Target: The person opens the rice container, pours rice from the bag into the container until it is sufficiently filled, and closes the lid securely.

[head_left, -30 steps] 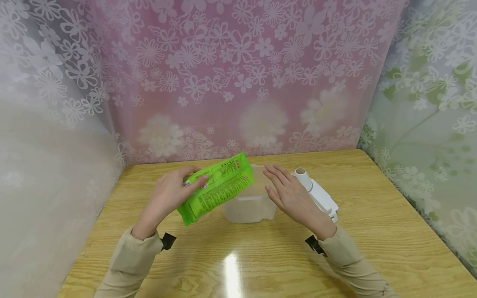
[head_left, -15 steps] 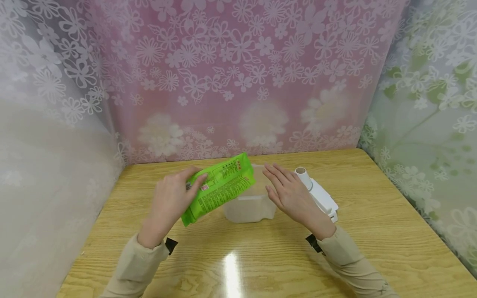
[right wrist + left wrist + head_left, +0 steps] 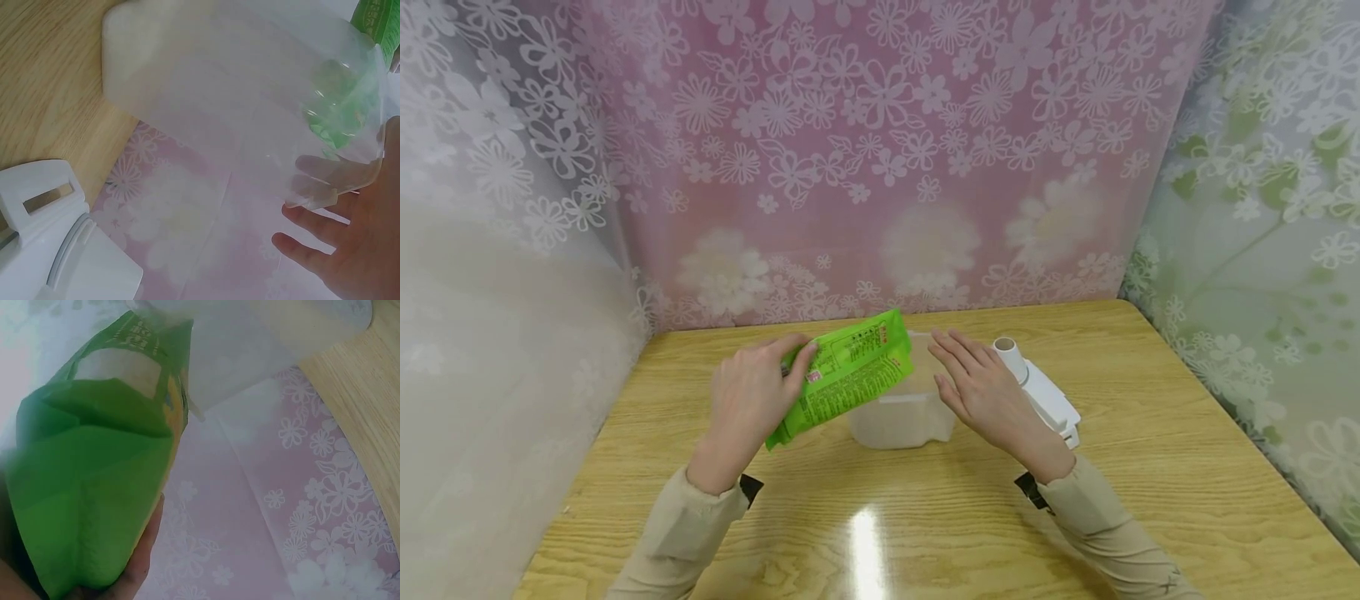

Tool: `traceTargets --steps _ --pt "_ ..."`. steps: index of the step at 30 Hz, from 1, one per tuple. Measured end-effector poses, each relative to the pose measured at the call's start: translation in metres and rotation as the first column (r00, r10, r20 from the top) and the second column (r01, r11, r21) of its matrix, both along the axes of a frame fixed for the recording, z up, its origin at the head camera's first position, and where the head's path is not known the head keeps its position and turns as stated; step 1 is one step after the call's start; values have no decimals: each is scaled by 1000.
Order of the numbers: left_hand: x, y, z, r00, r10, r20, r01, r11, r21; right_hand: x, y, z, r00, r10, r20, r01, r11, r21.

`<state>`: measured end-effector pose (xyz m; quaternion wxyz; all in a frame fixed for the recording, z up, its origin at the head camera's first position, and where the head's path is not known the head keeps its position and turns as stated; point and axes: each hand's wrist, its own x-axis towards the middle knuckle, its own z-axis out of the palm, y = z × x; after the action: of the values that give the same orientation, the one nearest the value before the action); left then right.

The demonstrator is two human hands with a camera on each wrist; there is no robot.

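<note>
My left hand (image 3: 752, 398) grips a bright green printed packet (image 3: 853, 362), thumb on its near face. The packet lies tilted in the air, its upper right end over a translucent plastic container (image 3: 902, 421) that stands on the table. From the left wrist view, the green packet (image 3: 94, 487) hides most of the left fingers. My right hand (image 3: 988, 396) has its fingers extended at the container's right rim. In the right wrist view, part of the right hand (image 3: 369, 231) shows through the clear wall of the container (image 3: 206, 69). The packet's contents are hidden.
A white plastic lid-like part with a round spout (image 3: 1037, 387) lies on the table just right of the right hand. The wooden table (image 3: 820, 533) ends at a rear edge against a pink floral curtain (image 3: 865, 208), with more curtains at both sides.
My left hand has shifted slightly right and the packet with it, its lower end rising a little. The right hand, container and white part stay where they were.
</note>
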<state>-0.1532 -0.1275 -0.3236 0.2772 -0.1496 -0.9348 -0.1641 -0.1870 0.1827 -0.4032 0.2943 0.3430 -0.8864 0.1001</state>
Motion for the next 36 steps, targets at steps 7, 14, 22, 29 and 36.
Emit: traceTargets --steps 7,14,22,29,36 --pt "0 2 1 999 -1 -37 1 1000 -3 1 0 0 1000 6 -1 -7 1000 -13" --pt "-1 4 4 997 -15 -78 14 1000 -8 2 -1 1 1000 3 12 -2 1000 -20" --pt "-2 4 5 995 -23 -97 23 1000 -6 1 0 1 999 -1 35 2 1000 -17" --pt "-4 3 5 994 -32 -102 32 999 -6 2 0 1 999 -4 49 4 1000 -16" --pt "-8 4 9 994 -33 -100 32 999 -4 2 -1 2 998 -3 61 4 1000 -13"
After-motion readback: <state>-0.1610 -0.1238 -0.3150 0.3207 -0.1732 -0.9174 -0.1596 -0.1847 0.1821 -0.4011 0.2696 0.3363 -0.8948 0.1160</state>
